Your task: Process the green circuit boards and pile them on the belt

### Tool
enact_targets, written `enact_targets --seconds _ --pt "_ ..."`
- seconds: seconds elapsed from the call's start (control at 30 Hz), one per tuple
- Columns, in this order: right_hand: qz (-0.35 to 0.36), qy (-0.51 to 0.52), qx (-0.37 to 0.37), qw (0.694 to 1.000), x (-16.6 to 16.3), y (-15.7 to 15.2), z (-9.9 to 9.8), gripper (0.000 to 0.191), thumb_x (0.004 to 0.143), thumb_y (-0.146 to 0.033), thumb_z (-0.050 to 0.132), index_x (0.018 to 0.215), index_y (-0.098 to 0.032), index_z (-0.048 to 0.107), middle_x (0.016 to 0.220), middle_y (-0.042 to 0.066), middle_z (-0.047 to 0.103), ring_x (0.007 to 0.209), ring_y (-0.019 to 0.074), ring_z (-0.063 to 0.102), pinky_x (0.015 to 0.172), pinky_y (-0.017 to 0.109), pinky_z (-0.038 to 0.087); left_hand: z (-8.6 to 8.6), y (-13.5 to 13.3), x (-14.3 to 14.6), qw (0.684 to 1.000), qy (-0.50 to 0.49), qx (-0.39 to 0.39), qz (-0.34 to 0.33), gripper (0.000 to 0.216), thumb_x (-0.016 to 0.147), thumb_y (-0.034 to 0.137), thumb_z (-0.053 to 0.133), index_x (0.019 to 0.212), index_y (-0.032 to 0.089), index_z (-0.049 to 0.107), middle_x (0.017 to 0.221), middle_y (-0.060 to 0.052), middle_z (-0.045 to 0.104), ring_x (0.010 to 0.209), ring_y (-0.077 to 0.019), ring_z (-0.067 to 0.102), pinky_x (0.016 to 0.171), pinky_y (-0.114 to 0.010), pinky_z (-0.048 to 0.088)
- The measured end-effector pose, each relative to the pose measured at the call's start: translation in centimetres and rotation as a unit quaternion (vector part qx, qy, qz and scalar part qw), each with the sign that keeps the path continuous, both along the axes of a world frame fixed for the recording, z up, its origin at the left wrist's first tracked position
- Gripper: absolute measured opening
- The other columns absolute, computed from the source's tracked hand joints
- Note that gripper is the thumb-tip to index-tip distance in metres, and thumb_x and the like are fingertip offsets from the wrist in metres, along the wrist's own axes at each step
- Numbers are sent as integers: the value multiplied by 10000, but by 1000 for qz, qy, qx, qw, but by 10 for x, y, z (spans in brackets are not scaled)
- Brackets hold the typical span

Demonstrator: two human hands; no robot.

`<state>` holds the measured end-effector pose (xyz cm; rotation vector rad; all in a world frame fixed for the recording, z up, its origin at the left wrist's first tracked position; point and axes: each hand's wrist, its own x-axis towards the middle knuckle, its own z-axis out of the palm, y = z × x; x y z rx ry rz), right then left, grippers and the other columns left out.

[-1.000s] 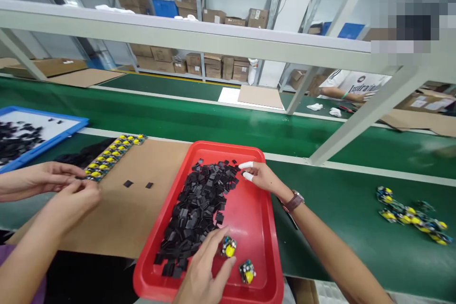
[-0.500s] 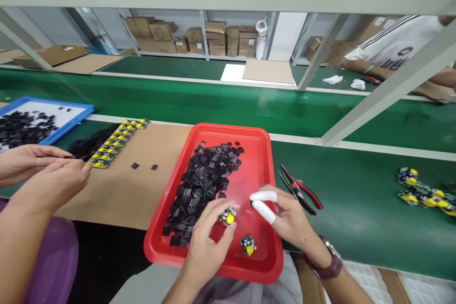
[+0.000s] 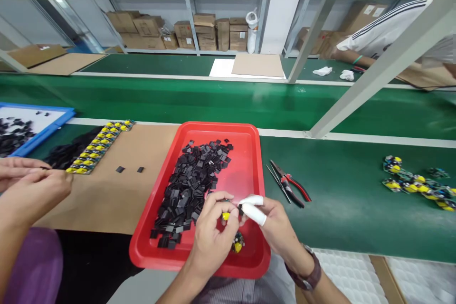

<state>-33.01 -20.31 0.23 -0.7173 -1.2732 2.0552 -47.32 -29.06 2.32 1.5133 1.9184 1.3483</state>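
Above the red tray (image 3: 242, 152), my left hand (image 3: 213, 232) is closed on a small circuit board (image 3: 225, 216) with a yellow part, mostly covered by the fingers. My right hand (image 3: 272, 223), with white finger cots on thumb and forefinger, pinches a small black piece (image 3: 241, 209) right against that board. Whether the two are joined is hidden by the fingertips. Below the hands, a second circuit board (image 3: 238, 243) lies in the tray, partly covered by my left hand. A heap of flat black pieces (image 3: 192, 180) fills the tray's left side.
Red-handled pliers (image 3: 290, 184) and tweezers (image 3: 278, 183) lie right of the tray. More circuit boards (image 3: 413, 185) rest farther right. At left, a co-worker's hands (image 3: 35, 187) work near a row of boards (image 3: 96, 149). A slanted metal post (image 3: 370, 61) stands ahead.
My right hand has moved left with the black piece, up to the board in my left hand. The left fingers have closed more around the board. The camera view has shifted slightly.
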Motion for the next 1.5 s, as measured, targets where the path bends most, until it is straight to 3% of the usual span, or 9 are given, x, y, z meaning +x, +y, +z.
enact_targets --seconds 0.3,0.57,0.63,0.77,0.87,0.97,1.2,1.4,1.5 --pt "-94 -55 46 993 -7 -14 -4 187 849 -361 800 953 -205 790 896 71 825 816 233 793 784 345 663 -5 -2 2 999 -45 4 4 80 949 191 608 929 204 684 1127 -73 624 1021 -198 673 868 -300 534" --pt "-150 -99 400 899 -2 -31 -3 459 904 -45 641 1311 -252 686 1145 87 765 1028 208 739 931 337 608 -4 0 -4 997 -42 -5 60 145 896 177 639 757 195 675 1021 -50 653 892 -168 674 758 -263 524" --pt "-142 -86 379 910 -4 -30 -3 444 902 -47 650 1290 -259 697 1129 81 764 1012 204 740 922 328 610 -4 -2 -5 997 -52 -1 55 147 901 189 641 762 195 686 1029 -54 653 905 -171 676 742 -255 524" --pt "-127 -32 176 976 -10 -28 -9 214 882 -146 734 1053 -267 776 1006 37 777 910 191 761 839 289 640 -7 -5 -3 991 -127 7 36 147 916 219 661 784 202 723 1022 -57 665 961 -183 677 868 -284 542" --pt "-153 -13 81 985 -8 -25 -14 134 861 -201 779 979 -262 797 987 34 796 911 191 769 855 284 639 -11 -9 -2 968 -252 1 8 83 899 248 713 925 219 787 1122 -79 673 1084 -220 674 927 -309 571" --pt "-184 -25 39 982 2 -20 -16 152 838 -242 811 990 -255 807 913 44 822 810 199 793 814 301 655 -17 -16 -3 920 -392 -14 -9 332 880 270 762 1211 260 745 1296 -101 635 1197 -279 654 943 -380 615" --pt "-171 -67 90 979 15 -15 -6 143 805 -234 808 945 -242 840 968 63 815 819 208 792 790 301 664 -27 -26 -11 890 -456 -11 15 529 860 207 811 1357 288 650 1380 -92 682 1345 -259 594 1114 -369 522" --pt "-176 -51 110 977 11 -23 1 200 811 -172 787 983 -268 826 946 41 817 817 198 789 782 297 670 -17 -23 -10 766 -640 -41 -48 327 998 290 635 1308 200 684 1175 -142 773 1007 -264 773 851 -350 630" --pt "-173 -48 145 973 11 -25 4 187 825 -136 759 962 -255 806 939 38 802 826 186 778 781 273 656 -14 -22 -9 756 -652 -32 -52 291 993 274 640 1265 199 712 1162 -137 775 943 -238 768 776 -306 619"
